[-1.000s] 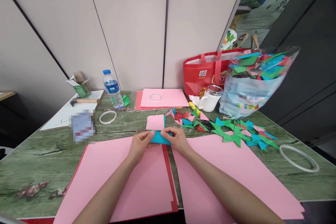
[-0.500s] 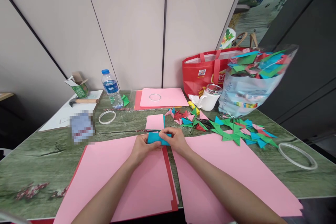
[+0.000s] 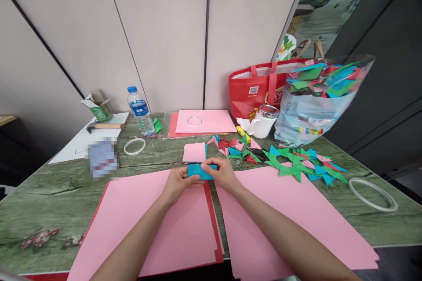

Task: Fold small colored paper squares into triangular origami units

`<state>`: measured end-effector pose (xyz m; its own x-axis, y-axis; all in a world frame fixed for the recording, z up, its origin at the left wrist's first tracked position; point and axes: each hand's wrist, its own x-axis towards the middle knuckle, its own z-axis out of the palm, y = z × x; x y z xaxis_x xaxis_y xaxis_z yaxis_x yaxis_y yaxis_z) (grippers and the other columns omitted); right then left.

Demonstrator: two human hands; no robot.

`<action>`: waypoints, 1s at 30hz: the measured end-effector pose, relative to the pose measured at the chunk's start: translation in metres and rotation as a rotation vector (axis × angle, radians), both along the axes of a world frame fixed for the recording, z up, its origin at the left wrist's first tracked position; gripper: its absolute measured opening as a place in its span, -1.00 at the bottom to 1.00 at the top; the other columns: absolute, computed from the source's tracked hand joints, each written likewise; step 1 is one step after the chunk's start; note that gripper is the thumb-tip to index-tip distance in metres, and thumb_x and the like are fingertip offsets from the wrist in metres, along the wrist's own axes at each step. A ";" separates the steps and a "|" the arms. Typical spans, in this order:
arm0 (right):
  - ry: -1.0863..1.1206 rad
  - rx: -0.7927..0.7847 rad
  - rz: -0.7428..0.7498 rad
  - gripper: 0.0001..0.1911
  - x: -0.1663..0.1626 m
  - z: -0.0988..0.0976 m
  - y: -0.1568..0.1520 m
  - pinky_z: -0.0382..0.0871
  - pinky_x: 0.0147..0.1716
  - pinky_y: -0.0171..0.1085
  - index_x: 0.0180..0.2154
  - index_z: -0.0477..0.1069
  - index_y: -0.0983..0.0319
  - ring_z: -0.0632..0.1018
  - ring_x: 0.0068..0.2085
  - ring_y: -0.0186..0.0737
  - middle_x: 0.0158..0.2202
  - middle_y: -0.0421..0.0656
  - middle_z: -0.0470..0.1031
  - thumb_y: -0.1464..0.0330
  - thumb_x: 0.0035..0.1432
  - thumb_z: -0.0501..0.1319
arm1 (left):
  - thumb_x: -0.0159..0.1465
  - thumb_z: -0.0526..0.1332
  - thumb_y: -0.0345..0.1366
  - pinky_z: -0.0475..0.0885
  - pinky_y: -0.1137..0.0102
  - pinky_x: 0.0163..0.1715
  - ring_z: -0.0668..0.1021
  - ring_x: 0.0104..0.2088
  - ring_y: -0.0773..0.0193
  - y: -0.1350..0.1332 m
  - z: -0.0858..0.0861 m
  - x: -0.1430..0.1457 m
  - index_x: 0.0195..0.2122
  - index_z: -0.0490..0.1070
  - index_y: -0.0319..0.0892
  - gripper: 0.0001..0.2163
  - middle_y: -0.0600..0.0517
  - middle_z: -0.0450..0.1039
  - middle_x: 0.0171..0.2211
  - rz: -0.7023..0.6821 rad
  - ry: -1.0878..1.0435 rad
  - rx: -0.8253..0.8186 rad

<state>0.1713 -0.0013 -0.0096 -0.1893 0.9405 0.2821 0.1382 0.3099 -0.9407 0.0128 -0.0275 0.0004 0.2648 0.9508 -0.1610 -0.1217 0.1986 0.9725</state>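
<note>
A blue folded paper, a narrow rectangle, is held level between both hands over the gap between two pink sheet stacks. My left hand pinches its left end, thumb in front and fingers behind. My right hand grips the right end, with its thumb lying across the front face. Just beyond the hands lies a small stack of square paper, pink on top with blue at its edge. Large pink sheets with red ones beneath lie under my left forearm, and more pink sheets under my right.
Folded paper pieces and a folded green ring lie to the right. Behind stand a white mug, a red bag and a clear bag of folded pieces. A water bottle and hammer are at left.
Both hands stay on the blue paper, which has shifted very slightly to the right and up. The right thumb has moved a little along its face. Nothing else has moved.
</note>
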 end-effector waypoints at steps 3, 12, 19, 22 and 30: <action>-0.002 -0.012 0.007 -0.86 0.001 0.000 0.002 0.31 -0.44 -0.33 -0.51 0.44 0.27 0.45 -0.44 -0.25 -0.50 -0.17 0.47 0.32 -0.08 0.20 | -0.09 0.32 -0.27 0.45 0.23 -0.30 0.57 -0.40 0.14 0.000 0.000 0.002 -0.32 0.45 -0.27 -0.71 -0.03 0.55 -0.42 0.004 0.005 0.011; -0.025 -0.026 0.041 -0.86 0.004 -0.001 0.004 0.29 -0.45 -0.35 -0.50 0.45 0.27 0.45 -0.45 -0.28 -0.51 -0.18 0.48 0.33 -0.07 0.20 | -0.03 0.28 -0.34 0.43 0.36 -0.35 0.52 -0.38 0.25 -0.003 0.015 0.000 0.13 0.03 -0.08 -0.31 -0.02 0.48 -0.32 -0.006 0.029 0.227; -0.059 -0.020 0.087 -0.82 0.003 -0.002 0.003 0.25 -0.51 -0.38 -0.50 0.44 0.29 0.42 -0.49 -0.32 -0.53 -0.19 0.46 0.30 -0.04 0.18 | 0.01 0.24 -0.34 0.40 0.26 -0.20 0.47 -0.17 0.13 -0.002 0.013 -0.003 -0.14 0.41 -0.16 -0.67 -0.04 0.44 -0.13 -0.082 0.153 0.254; -0.065 0.017 0.096 -0.83 0.002 -0.002 0.003 0.27 -0.46 -0.37 -0.50 0.44 0.29 0.45 -0.44 -0.30 -0.51 -0.19 0.47 0.31 -0.03 0.17 | -0.03 0.28 -0.36 0.38 0.27 -0.17 0.47 -0.16 0.10 -0.001 0.011 -0.003 -0.27 0.48 -0.18 -0.75 -0.03 0.48 -0.18 -0.048 0.239 0.273; -0.091 0.023 0.118 -0.83 0.001 -0.006 0.003 0.29 -0.41 -0.35 -0.45 0.41 0.27 0.44 -0.40 -0.29 -0.47 -0.19 0.45 0.31 0.02 0.13 | -0.04 0.28 -0.37 0.43 0.31 -0.29 0.53 -0.38 0.21 0.004 -0.001 -0.005 -0.38 0.50 -0.20 -0.83 0.05 0.53 -0.39 -0.060 0.202 0.212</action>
<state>0.1723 0.0014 -0.0152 -0.3243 0.9035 0.2802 0.1837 0.3507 -0.9183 0.0079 -0.0239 -0.0003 0.3041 0.9525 -0.0159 0.0841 -0.0103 0.9964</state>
